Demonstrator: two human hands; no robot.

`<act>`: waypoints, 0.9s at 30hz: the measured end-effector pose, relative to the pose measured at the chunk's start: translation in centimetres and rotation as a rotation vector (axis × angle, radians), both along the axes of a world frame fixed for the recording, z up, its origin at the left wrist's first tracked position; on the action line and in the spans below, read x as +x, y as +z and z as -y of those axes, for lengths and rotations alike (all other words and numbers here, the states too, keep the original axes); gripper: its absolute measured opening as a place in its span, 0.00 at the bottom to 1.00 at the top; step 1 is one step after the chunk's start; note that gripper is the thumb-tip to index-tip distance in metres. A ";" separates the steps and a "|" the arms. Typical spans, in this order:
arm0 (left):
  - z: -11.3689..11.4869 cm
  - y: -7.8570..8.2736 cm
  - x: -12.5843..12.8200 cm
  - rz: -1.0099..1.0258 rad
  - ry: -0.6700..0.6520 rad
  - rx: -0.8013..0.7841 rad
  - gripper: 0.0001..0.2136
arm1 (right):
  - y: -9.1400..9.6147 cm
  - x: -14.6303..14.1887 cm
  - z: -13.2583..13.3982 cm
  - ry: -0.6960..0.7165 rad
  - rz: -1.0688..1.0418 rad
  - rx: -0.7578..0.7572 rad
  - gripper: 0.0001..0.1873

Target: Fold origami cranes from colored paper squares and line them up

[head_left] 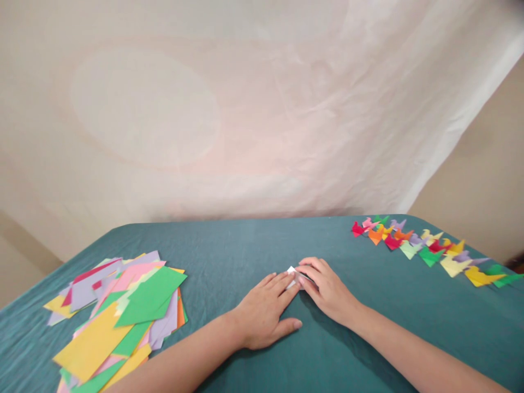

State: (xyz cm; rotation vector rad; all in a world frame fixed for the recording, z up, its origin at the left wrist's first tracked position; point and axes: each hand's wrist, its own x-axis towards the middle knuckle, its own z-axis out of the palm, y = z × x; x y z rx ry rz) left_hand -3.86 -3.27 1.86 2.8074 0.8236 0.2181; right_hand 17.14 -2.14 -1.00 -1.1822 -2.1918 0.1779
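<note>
A small piece of folded white paper (291, 269) lies on the green cloth near the middle of the table, mostly covered by my fingers. My left hand (268, 314) rests flat with its fingers stretched over the paper's left part and its thumb out to the side. From the right, my right hand (323, 286) has its thumb and fingertips closed on the paper's right edge. How many folds the paper has cannot be made out under the fingers.
To the left spreads a loose pile of coloured paper sheets (147, 297), several overlapping. At the back right stand rows of small folded paper cranes (429, 255) in many colours. The green tablecloth (245, 243) ends before a pale hanging sheet (262, 136).
</note>
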 end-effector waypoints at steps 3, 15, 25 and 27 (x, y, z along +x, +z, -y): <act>0.0 -0.1 0.0 -0.010 0.001 0.000 0.31 | 0.1 0.0 0.0 0.026 0.069 -0.017 0.15; -0.1 -0.1 0.1 -0.017 0.006 -0.008 0.31 | 0.1 0.0 -0.1 0.022 0.118 0.006 0.16; -0.1 0.1 0.1 -0.025 0.008 -0.029 0.31 | -0.3 0.1 -0.2 -0.001 0.154 0.025 0.16; -0.1 0.2 0.1 -0.009 0.012 -0.027 0.31 | -0.1 0.1 -0.2 -0.002 0.159 0.029 0.16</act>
